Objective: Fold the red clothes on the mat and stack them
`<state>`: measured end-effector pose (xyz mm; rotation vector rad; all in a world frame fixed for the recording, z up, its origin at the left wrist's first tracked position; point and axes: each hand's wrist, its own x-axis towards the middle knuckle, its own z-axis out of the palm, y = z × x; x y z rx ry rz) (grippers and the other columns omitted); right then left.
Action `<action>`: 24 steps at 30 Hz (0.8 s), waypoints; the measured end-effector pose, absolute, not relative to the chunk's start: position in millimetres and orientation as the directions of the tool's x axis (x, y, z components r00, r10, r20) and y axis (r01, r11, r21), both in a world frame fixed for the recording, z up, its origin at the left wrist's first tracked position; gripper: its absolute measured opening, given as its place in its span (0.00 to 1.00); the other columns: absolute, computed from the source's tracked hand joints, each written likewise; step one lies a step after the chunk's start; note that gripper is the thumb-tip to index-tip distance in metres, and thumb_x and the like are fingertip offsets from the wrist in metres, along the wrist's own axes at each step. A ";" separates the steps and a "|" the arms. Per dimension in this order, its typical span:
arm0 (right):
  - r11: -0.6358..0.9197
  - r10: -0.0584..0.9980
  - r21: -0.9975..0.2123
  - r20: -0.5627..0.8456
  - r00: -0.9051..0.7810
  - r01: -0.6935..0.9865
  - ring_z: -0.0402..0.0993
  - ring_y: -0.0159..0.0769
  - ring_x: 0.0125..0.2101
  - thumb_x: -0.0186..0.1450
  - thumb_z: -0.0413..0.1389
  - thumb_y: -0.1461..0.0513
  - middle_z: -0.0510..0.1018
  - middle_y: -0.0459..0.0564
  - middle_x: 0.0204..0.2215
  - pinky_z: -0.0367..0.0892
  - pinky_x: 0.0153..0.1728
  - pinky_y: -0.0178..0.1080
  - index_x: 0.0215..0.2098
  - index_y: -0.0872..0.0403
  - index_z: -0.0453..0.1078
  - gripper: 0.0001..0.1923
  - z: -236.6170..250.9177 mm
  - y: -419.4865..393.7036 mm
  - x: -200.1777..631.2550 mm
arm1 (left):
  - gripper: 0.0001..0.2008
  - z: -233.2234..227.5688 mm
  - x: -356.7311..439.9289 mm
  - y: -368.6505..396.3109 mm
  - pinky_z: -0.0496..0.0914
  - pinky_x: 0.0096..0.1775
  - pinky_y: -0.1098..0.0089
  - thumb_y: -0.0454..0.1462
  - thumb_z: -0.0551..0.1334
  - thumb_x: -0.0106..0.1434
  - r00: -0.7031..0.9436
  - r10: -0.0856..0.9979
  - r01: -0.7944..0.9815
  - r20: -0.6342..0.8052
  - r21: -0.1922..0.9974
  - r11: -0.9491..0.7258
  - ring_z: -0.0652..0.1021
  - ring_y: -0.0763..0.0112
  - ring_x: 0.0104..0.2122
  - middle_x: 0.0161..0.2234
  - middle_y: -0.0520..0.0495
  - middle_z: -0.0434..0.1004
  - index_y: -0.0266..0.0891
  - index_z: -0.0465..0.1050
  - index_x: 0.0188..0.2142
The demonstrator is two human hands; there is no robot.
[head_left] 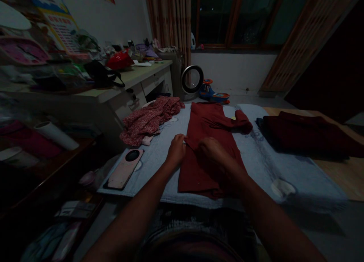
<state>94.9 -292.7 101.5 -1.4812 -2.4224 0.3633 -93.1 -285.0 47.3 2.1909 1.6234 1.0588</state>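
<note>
A dark red long-sleeved garment [196,174] lies spread on a light blue cloth [256,159]. One of its sleeves sticks out to the right at the far end, its end bunched up. At the garment's left edge, my left hand [176,149] is closed with the fabric pinched in its fingers. My right hand [212,150] is closed over the middle of the garment, and a raised fold of fabric runs between the two hands. Its fingertips are partly hidden, but they appear to grip that fold.
A pink phone [125,171] lies at the cloth's left front. Behind it is a crumpled red patterned garment [153,120]. Dark folded clothes [307,133] are stacked on the right. A cluttered desk [105,93] stands left, a washing machine [192,79] and ride-on toy [213,93] beyond.
</note>
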 end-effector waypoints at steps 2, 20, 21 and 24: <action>0.421 0.906 -0.377 0.121 -0.406 0.825 0.72 0.34 0.32 0.65 0.48 0.68 0.80 0.54 0.35 0.57 0.34 0.33 0.35 0.56 0.76 0.13 88.7 -269.3 85.3 | 0.20 40.3 -90.7 -271.7 0.64 0.55 0.62 0.23 0.54 0.54 0.170 0.902 0.774 0.396 0.513 -0.372 0.70 0.63 0.52 0.49 0.43 0.69 0.39 0.70 0.45; 0.361 0.929 -0.724 0.226 -0.291 0.589 0.69 0.34 0.33 0.65 0.47 0.62 0.75 0.48 0.31 0.61 0.37 0.34 0.32 0.53 0.68 0.09 27.0 -246.1 85.3 | 0.16 30.6 -102.6 -280.4 0.67 0.46 0.63 0.25 0.54 0.53 0.290 0.921 0.810 0.261 0.446 -0.382 0.71 0.64 0.42 0.39 0.47 0.72 0.42 0.71 0.38; 0.359 0.930 -0.734 0.232 -0.284 0.577 0.69 0.34 0.33 0.65 0.47 0.62 0.75 0.48 0.32 0.61 0.37 0.34 0.33 0.53 0.68 0.08 26.5 -246.7 85.0 | 0.16 30.7 -102.4 -279.2 0.67 0.47 0.64 0.25 0.53 0.54 0.291 0.924 0.789 0.246 0.484 -0.378 0.72 0.64 0.42 0.38 0.47 0.72 0.41 0.72 0.37; 0.364 0.928 -0.772 0.257 -0.269 0.520 0.70 0.35 0.37 0.63 0.48 0.62 0.75 0.49 0.36 0.63 0.41 0.36 0.37 0.53 0.67 0.08 23.4 -246.6 85.0 | 0.11 34.0 -98.2 -274.4 0.67 0.47 0.65 0.30 0.52 0.60 0.238 0.944 0.755 0.228 0.569 -0.327 0.73 0.66 0.40 0.36 0.46 0.73 0.39 0.73 0.33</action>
